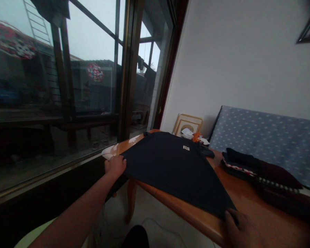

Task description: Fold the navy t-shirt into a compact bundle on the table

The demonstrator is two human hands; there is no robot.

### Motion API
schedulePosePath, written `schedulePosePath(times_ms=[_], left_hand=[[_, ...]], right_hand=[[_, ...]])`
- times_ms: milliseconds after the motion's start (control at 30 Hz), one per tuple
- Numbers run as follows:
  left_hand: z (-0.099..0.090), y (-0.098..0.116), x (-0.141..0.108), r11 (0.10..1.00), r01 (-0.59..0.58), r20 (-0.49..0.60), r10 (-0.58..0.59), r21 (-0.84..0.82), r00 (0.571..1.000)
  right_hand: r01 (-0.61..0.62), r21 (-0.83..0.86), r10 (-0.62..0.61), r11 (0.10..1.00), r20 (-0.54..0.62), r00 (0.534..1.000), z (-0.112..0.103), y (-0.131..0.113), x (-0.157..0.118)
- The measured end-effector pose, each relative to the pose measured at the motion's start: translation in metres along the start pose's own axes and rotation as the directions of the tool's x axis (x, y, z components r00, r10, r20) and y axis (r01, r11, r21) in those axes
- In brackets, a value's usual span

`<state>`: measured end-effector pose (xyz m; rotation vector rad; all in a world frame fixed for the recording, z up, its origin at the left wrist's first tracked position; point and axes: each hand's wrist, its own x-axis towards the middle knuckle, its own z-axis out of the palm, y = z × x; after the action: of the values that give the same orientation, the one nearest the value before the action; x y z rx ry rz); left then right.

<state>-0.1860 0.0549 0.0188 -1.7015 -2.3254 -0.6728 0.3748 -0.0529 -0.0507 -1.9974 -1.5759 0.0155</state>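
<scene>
A black T-shirt (165, 167) with a small pale logo on its chest lies spread over the wooden table (160, 195), its hem toward me. At the shirt's left edge, my left hand (115, 166) is closed on the cloth. My right hand (241, 227) grips the near right corner of the hem, thumb on top, partly blurred. Between both hands the hem is drawn fairly straight along the table's front edge.
Folded clothes (263, 170) are stacked at the table's right, before a blue patterned board (268, 137) leaning on the wall. A gold frame (188, 122) and crumpled bags (196, 137) sit at the back. A large window (93, 86) runs along the left.
</scene>
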Motion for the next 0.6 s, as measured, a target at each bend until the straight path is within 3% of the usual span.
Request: schedulePosePath(times_ms=[100,200,367,433,533,600], left_hand=[[0.0,0.006,-0.007,0.999,-0.043,-0.017,0.043,0.013,0.999],[0.0,0.024,-0.018,0.974,-0.223,-0.01,0.222,-0.052,0.975],[0.0,0.06,-0.033,0.867,-0.43,0.098,0.465,-0.252,0.88],[0.0,0.073,-0.038,0.804,-0.492,0.127,0.556,-0.334,0.822],[-0.001,0.088,-0.043,0.713,-0.542,0.166,0.661,-0.446,0.732],[-0.002,0.095,-0.046,0.687,-0.54,0.185,0.685,-0.486,0.705]], right_hand=[[-0.023,0.013,0.022,1.0,0.039,0.999,-0.006,-0.004,0.0],[-0.058,0.03,0.058,0.998,0.024,0.998,-0.016,-0.009,-0.001],[-0.113,-0.003,0.112,0.994,-0.016,0.994,-0.035,-0.011,0.01],[-0.132,-0.022,0.132,0.991,-0.019,0.991,-0.039,-0.006,0.021],[-0.197,-0.029,0.198,0.98,0.036,0.98,-0.039,0.0,0.038],[-0.249,-0.022,0.25,0.968,0.094,0.964,-0.037,0.001,0.048]])
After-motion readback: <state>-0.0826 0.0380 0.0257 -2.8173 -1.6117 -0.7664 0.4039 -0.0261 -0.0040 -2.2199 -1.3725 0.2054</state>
